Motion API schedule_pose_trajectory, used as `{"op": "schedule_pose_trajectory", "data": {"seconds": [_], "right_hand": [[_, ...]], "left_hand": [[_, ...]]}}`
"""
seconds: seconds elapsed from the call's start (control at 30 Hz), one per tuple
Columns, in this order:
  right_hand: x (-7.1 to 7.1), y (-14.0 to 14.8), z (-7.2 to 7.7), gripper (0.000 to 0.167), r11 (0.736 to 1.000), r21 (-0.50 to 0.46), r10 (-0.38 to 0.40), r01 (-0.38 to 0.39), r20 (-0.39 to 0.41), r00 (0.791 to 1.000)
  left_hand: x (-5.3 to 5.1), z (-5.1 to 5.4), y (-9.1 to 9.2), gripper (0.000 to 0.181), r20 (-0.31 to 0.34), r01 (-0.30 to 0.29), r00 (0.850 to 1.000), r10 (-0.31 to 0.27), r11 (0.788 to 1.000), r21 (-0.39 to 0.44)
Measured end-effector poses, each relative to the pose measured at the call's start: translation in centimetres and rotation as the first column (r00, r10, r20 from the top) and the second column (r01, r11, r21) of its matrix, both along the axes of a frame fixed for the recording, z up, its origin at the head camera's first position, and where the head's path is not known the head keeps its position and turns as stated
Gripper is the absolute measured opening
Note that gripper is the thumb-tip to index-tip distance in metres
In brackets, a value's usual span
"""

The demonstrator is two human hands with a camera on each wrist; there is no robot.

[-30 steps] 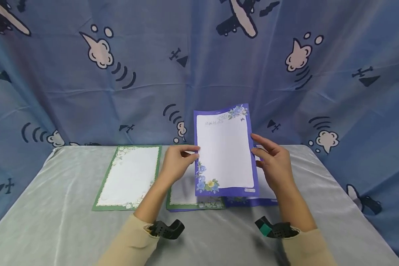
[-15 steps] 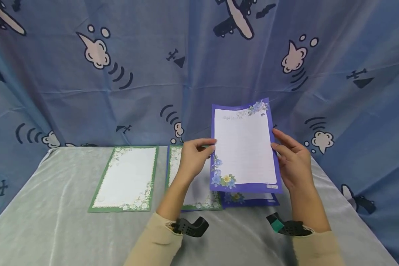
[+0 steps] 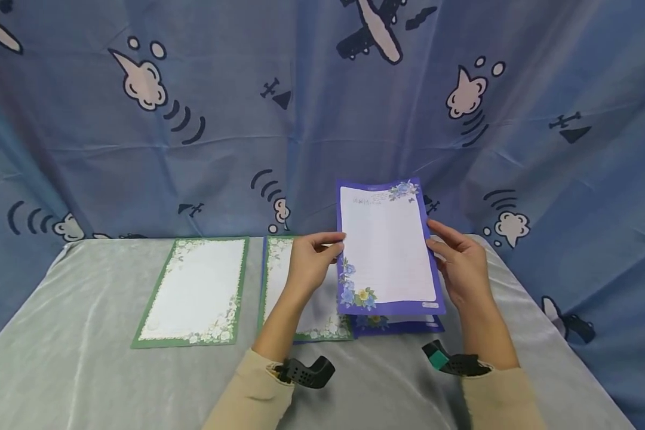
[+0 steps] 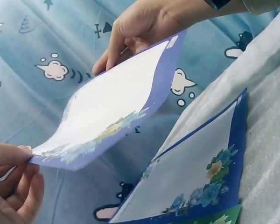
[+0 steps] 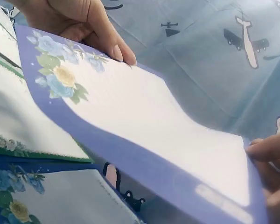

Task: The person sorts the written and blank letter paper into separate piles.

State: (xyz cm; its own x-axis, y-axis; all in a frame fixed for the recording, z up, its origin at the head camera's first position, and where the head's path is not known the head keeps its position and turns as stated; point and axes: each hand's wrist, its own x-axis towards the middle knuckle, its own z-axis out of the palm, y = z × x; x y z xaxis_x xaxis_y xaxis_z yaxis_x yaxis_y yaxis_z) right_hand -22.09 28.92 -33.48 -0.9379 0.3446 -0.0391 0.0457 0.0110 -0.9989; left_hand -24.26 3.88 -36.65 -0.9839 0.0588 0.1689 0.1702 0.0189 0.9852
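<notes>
the left hand and the right hand pinch the two sides of a purple paper with their fingers. it is up over another purple paper on the bench. one green paper lies beside that, and one more green paper farther left.

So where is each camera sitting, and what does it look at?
Head: on the person's head, facing forward and down at the purple-edged sheet; left hand, right hand and sleeves show.
Left wrist: on that wrist, looking across the sheet; left hand lower left, right hand at top.
Right wrist: on that wrist, looking across too; right hand at right, left hand at top.
Both wrist views share the blue curtain and another purple-edged page.
</notes>
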Motion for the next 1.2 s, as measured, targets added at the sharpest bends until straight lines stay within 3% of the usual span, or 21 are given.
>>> {"op": "schedule_pose_trajectory", "data": {"seconds": [0.33,0.67,0.93,1.2], "right_hand": [[-0.8,0.1,-1.8,0.044,0.981,0.193,-0.051,0.028,0.119,0.992],[-1.5,0.7,-3.5,0.042,0.950,0.309,-0.092,0.053,0.113,0.989],[-2.3,1.2,-5.1,0.043,0.942,0.332,-0.113,0.052,0.166,0.980],[-2.5,1.9,-6.6,0.040,0.915,0.395,-0.140,0.085,0.113,0.984]], "left_hand": [[0.1,-1.1,0.2,0.022,0.015,0.032,0.999,-0.031,0.999,-0.012],[-0.1,-2.5,0.8,0.022,0.022,0.042,0.999,-0.041,0.998,-0.046],[0.1,-3.8,1.7,0.022,0.015,0.009,1.000,-0.007,0.988,-0.153],[0.2,-4.7,2.4,0.022,-0.010,0.004,1.000,-0.008,0.955,-0.296]]}}
